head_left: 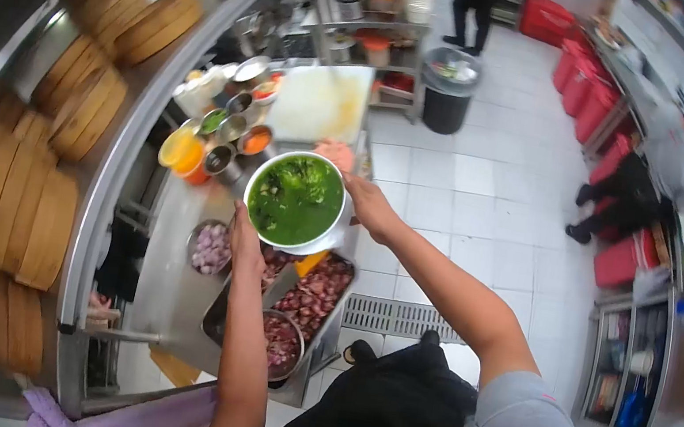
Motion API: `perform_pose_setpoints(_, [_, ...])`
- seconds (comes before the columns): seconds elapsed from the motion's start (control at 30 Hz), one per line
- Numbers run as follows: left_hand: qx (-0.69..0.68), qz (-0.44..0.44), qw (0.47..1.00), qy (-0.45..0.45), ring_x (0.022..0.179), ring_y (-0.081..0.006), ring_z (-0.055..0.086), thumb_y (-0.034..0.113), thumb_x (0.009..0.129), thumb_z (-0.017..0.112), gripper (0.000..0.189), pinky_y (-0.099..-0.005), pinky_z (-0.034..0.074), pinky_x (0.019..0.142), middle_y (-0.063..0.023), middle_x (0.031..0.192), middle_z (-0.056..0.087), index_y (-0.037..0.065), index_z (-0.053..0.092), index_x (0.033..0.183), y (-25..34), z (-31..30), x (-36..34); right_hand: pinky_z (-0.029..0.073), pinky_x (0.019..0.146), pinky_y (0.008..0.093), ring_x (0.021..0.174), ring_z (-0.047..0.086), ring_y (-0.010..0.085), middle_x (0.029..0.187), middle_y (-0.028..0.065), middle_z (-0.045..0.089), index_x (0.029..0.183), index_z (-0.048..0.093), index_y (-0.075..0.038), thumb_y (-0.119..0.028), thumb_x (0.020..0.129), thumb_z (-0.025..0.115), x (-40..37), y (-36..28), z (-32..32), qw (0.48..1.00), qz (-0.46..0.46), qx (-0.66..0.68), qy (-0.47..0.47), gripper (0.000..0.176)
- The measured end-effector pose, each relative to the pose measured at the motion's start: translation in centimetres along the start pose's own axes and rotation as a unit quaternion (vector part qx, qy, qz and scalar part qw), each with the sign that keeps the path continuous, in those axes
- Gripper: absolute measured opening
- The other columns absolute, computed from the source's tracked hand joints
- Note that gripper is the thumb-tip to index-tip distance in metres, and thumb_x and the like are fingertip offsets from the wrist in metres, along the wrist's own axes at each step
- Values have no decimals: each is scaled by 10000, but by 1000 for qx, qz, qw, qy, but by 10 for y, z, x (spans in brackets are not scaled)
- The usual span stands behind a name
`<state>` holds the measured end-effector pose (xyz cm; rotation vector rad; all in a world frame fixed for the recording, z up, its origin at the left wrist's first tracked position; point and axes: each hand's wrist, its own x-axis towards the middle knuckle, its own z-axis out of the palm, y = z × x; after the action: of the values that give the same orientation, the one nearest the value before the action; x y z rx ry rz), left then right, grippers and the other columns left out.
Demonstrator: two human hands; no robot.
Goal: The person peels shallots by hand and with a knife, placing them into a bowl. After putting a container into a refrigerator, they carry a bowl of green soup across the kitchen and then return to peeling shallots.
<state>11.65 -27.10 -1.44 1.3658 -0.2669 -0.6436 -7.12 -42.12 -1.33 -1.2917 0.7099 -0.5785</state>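
Note:
My left hand [246, 239] grips the near left side of a round white tub [345, 217], its fingers partly hidden behind it. My right hand [370, 207] is closed on the tub's right side. Inside the tub are green liquid and leafy greens [298, 198]. The tub is held above a steel counter, over the far end of a metal tray [345, 303] of dark red-purple pieces. A yellow item [310, 264] shows beside the tray's contents. Left of my left hand stands a bowl of pale purple chopped onions [211, 248]; a round metal container [282, 345] of reddish pieces sits nearer me.
Beyond the tub lie a white cutting board [305, 105], small metal containers [232, 126] and orange-yellow tubs [181, 154]. Bamboo steamers [22, 199] line the left shelf. A grey-black bin [446, 105] stands on the floor. One person [664, 157] works at the right; another stands far back.

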Motion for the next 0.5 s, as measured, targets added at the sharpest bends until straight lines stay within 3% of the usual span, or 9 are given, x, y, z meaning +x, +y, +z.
perform_pose_setpoints(0.1, [6, -59, 994, -87, 1162, -227, 565, 430, 1049, 379, 569, -343, 436, 977, -147, 1306, 572, -47, 485, 1341, -3, 60, -47, 500, 592, 281, 795, 575, 122, 1089, 64, 638, 1397, 513, -128, -418, 1046, 369, -52, 3, -64, 998, 8, 27, 49, 478])
perform_pose_setpoints(0.17, [10, -33, 990, -136, 1133, -218, 573, 417, 1054, 370, 554, -337, 436, 973, -141, 1275, 588, -48, 496, 1327, -35, 89, -59, 513, 627, 291, 846, 590, 124, 1141, 67, 634, 1404, 504, -120, -425, 1048, 363, -96, -7, -102, 995, 14, 63, 71, 491])
perform_pose_setpoints(0.23, [48, -5, 982, -180, 1075, -209, 597, 400, 1059, 363, 539, -320, 449, 953, -131, 1235, 611, -57, 516, 1300, -57, 124, -81, 525, 654, 301, 876, 604, 126, 1141, 69, 638, 1408, 499, -113, -425, 1048, 365, -135, -8, -140, 992, 17, 64, 112, 495])
perform_pose_setpoints(0.33, [61, -30, 965, -254, 1068, -195, 620, 393, 1063, 348, 506, -327, 497, 901, -127, 1189, 629, -38, 539, 1247, -86, 186, -126, 530, 673, 299, 880, 618, 138, 1120, 75, 651, 1405, 501, -114, -414, 1051, 361, -191, 1, -207, 979, 0, 76, 188, 485])
perform_pose_setpoints(0.5, [31, -90, 921, -378, 1081, -189, 610, 392, 1063, 351, 497, -343, 494, 929, -119, 1200, 623, -29, 530, 1255, -132, 284, -211, 539, 743, 322, 951, 624, 167, 1162, 96, 644, 1407, 498, -93, -374, 1054, 372, -291, 14, -302, 953, 8, 86, 291, 468])
